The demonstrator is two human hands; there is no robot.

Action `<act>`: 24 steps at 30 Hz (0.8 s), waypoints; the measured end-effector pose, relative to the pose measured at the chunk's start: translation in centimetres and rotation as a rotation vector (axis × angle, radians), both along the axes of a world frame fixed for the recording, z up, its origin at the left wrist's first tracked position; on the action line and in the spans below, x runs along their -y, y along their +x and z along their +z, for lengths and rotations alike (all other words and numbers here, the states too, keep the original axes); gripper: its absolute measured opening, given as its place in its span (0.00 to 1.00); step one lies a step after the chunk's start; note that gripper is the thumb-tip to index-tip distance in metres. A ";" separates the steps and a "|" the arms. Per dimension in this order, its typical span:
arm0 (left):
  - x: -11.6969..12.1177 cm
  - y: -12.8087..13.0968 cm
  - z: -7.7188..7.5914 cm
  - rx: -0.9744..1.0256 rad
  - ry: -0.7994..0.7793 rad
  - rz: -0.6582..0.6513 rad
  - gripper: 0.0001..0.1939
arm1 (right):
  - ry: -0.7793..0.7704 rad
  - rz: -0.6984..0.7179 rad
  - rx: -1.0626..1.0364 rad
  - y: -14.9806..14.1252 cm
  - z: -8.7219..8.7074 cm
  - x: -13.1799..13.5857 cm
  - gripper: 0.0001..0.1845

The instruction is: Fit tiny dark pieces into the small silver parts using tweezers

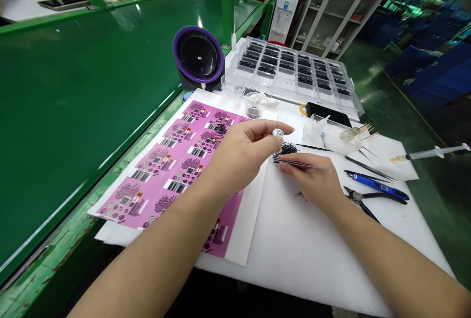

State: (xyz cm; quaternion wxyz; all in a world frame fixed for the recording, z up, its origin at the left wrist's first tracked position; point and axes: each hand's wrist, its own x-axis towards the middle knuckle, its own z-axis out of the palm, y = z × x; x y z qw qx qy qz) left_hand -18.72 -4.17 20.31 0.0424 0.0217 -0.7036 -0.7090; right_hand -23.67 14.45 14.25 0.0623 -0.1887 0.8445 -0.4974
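My left hand [241, 153] is closed in a pinch, with a small shiny, whitish-blue round piece [278, 132] at the thumb tip; its exact kind is too small to make out. Metal tweezers [307, 164] lie between the fingers of my right hand [314, 178], their tips pointing left, just below the other hand's thumb. Behind the fingertips is a heap of tiny black pieces [289, 148], partly hidden. A few tiny dark bits [300, 195] are scattered on the white mat [294, 249] near my right wrist. Under my left forearm lies a pink printed sheet [162, 161].
A compartment box [290, 80] of black pieces stands behind clear cups [253, 104] and a black phone [328, 114]. At right lie a syringe [429, 153], a blue pen-shaped tool [379, 185] and cutting pliers [382, 197]. A purple-rimmed fan-like device [198, 55] stands back left.
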 end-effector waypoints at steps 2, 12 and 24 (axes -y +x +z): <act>0.0 0.0 0.1 0.006 -0.006 0.005 0.11 | -0.002 0.000 -0.003 0.0 -0.1 0.0 0.09; -0.2 0.1 0.3 0.016 -0.014 0.026 0.11 | 0.002 0.003 -0.012 0.0 -0.2 0.1 0.09; -0.4 0.2 0.3 0.058 -0.074 0.012 0.11 | 0.017 0.018 -0.014 0.0 -0.1 0.1 0.08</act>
